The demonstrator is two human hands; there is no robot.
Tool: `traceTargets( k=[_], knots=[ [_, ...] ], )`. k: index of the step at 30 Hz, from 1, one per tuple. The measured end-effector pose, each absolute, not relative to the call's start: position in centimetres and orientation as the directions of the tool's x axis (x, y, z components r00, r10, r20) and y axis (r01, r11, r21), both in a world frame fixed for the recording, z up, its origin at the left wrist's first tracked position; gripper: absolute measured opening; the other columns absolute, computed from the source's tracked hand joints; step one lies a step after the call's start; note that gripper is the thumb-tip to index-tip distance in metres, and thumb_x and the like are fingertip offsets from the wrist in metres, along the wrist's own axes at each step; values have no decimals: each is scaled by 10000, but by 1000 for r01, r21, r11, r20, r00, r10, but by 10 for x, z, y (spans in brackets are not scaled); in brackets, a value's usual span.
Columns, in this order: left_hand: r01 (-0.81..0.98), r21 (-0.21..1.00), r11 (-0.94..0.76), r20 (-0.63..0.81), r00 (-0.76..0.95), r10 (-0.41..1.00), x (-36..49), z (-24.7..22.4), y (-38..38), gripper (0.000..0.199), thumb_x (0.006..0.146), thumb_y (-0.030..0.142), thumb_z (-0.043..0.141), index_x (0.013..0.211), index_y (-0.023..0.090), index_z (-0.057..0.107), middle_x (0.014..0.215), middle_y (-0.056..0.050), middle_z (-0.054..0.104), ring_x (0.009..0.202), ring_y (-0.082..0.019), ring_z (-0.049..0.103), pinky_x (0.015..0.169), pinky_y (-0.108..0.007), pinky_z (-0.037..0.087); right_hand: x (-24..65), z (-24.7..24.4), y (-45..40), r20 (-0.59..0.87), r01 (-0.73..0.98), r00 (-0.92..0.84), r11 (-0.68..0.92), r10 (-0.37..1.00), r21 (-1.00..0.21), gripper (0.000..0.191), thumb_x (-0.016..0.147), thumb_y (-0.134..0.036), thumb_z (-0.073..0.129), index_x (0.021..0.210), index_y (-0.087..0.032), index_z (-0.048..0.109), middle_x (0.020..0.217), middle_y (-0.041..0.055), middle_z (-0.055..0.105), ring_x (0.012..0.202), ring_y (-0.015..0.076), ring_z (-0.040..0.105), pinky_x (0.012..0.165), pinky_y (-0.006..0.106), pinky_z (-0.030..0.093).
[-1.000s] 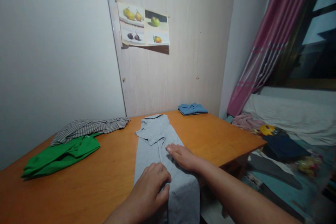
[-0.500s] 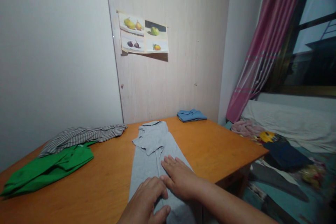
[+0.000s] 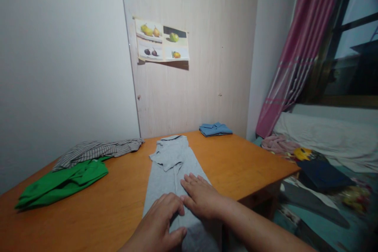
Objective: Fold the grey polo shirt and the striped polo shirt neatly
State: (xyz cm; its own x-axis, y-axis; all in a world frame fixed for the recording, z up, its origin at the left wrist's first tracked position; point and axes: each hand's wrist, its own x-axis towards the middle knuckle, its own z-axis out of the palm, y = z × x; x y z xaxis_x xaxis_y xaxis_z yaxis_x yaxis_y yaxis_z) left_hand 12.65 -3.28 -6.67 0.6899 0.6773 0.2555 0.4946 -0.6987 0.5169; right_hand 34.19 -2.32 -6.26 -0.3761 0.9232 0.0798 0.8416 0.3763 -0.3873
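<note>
A grey short-sleeved shirt (image 3: 168,181) lies lengthwise on the wooden table, its sides folded inward into a long strip. Its collar is at the far end, and a sleeve lies folded over the upper part. My right hand (image 3: 201,197) rests flat on the right half of the shirt, fingers stretched forward. Just left of it, my left hand (image 3: 163,218) touches the shirt with bent fingers, the thumb spread apart. No cloth shows gripped in either hand. The near end of the shirt is partly hidden by my hands and the frame's lower edge.
On the table (image 3: 118,201), a green garment (image 3: 65,183) and a striped garment (image 3: 97,151) lie at the left. A folded blue shirt (image 3: 215,129) sits at the back edge. Right of the table, a bed (image 3: 313,212) holds several clothes. A wall stands behind.
My left hand has shifted slightly left and its thumb remains apart. My right hand stays almost still on the shirt. The camera view has moved a little.
</note>
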Motion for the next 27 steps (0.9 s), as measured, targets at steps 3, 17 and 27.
traceTargets(
  k=[3, 17, 27],
  knots=[
    [537, 477, -696, 237, 684, 690, 129, -64, -35, 290, 699, 188, 652, 949, 250, 518, 1021, -16, 586, 979, -209, 509, 872, -323, 414, 344, -62, -34, 84, 845, -368, 371, 926, -384, 652, 1002, -529, 367, 1549, -174, 379, 1624, 153, 285, 1526, 309, 183, 1218, 544, 148],
    [656, 213, -724, 328, 650, 686, 133, -65, -64, 322, 781, 232, 639, 1078, 267, 522, 1129, -39, 592, 1083, -250, 523, 928, -380, 405, 352, -77, -80, 378, 732, -264, 440, 887, -520, 452, 965, -442, 474, 1310, -214, 657, 1425, 122, 592, 1359, 274, 505, 1166, 463, 330],
    [763, 272, -587, 682, 277, 677, 117, -102, -113, 103, 962, 286, 479, 994, 237, 564, 999, -82, 638, 993, -240, 584, 913, -405, 461, 364, -118, -134, 446, 402, 121, 367, 887, -839, 396, 935, -500, 471, 658, -223, 525, 644, 2, 553, 647, 176, 542, 617, 285, 424]
  ],
)
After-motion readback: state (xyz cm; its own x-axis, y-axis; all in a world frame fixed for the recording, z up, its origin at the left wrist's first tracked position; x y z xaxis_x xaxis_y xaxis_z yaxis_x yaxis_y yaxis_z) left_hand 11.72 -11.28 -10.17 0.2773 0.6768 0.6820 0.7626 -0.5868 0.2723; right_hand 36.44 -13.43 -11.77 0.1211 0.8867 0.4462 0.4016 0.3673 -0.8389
